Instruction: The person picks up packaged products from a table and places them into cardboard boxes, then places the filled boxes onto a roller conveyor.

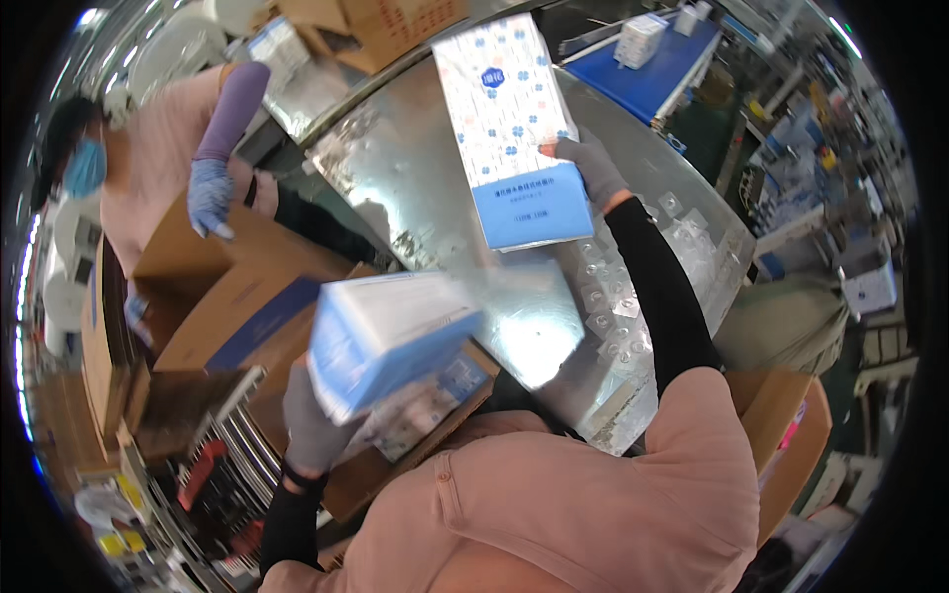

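Note:
My left hand (319, 419), in a grey fingerless-style glove, grips a blue-and-white tissue pack (389, 333), blurred, above an open cardboard carton (445, 445). Similar packs (422, 415) with printed patterns lie inside that carton. My right hand (593, 167), gloved with a bare fingertip showing, holds a second pack (511, 133) by its right edge over the metal table (415, 170). This pack is white with small blue clover prints and has a blue end bearing writing.
A co-worker (159, 148) with blue gloves handles an open carton (252, 296) at left. Small clear plastic pieces (615, 319) lie on the table's right side. A blue conveyor belt (645, 67) carries a pack at the back. A roller conveyor (237, 452) stands at lower left, another carton (801, 445) at right.

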{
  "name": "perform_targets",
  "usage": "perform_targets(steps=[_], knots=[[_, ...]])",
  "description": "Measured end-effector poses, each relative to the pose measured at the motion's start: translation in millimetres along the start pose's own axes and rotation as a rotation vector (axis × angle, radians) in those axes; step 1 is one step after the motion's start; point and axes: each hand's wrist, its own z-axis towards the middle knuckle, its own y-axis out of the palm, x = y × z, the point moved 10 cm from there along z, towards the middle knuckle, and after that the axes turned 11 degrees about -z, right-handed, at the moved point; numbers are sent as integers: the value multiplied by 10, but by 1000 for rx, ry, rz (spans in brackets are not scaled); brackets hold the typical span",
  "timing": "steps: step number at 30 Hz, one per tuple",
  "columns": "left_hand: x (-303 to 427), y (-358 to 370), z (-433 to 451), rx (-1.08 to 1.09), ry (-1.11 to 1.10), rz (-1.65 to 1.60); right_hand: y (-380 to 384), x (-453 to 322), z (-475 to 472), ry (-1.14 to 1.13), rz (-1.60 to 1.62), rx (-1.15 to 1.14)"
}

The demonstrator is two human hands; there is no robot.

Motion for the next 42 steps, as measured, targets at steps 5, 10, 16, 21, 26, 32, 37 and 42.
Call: perform_targets(steps=[5,10,16,21,26,32,37,42], knots=[[-1622,1194,-186,-315,-333,647,1656,-1055,-1163,-776,-403,-385],[-1925,2223,-665,-658,-367,620,3704,210,-1823,-904,-1169,-931],[-2479,2186,-726,-652,-450,829,4447,2144,-1787,-931,-1412,-1087],[-2936,1946,-823,-618,-506,745,3722,1140,-1867,-590,-886,-1205],[-2999,2039,-621,-741,-510,766,1014,885,-1050,-44,-1958,393],[-3039,2340,-454,-722,-449,772,-482,1549,-760,82,-1508,81],[-1408,2009,388,-222,-270,-369,869,608,-1008,-420,-1181,-259],[-570,1772,453,-191,-93,-766,2261,421,-1998,-978,-1297,-540]])
